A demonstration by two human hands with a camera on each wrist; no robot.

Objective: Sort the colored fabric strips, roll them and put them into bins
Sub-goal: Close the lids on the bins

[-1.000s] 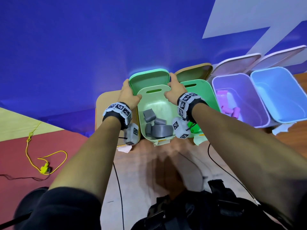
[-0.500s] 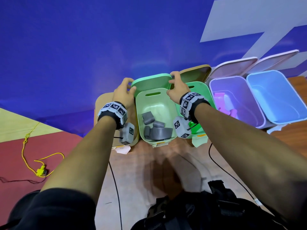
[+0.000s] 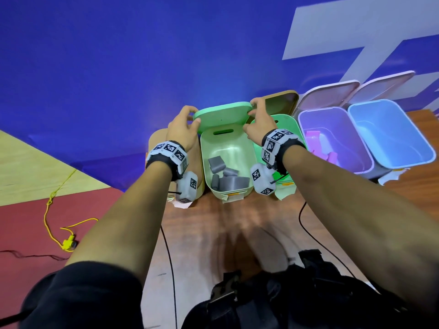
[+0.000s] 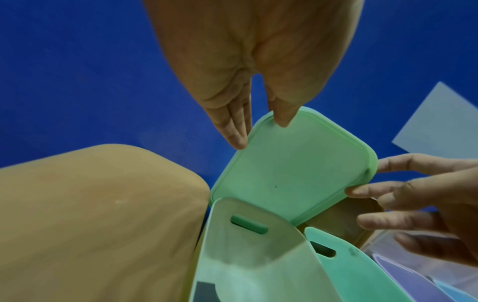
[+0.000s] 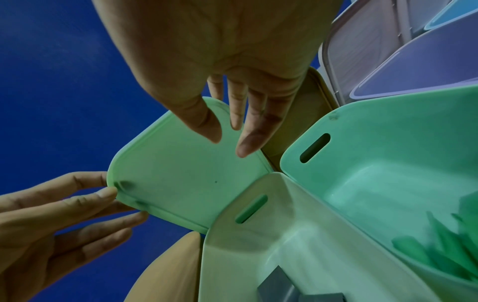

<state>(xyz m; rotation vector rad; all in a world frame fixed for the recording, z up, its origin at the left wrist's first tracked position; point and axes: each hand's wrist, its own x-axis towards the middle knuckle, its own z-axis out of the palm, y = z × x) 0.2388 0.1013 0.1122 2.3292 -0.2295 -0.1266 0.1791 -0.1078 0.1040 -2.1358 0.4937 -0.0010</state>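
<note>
Lid tilted over pale green bin, pinched by left hand and right hand; grey rolls partly hidden. Wooden worktop, blue wall.

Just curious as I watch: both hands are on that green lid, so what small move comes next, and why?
Probably tip the lid forward and down onto the pale green bin. The left hand and right hand pinch its two sides, it hangs tilted over the back rim, and grey rolls already lie inside.

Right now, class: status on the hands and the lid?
Left hand and right hand pinch green lid by its corners. Lid half-raised over bin of grey rolls. Nothing blocking.
</note>
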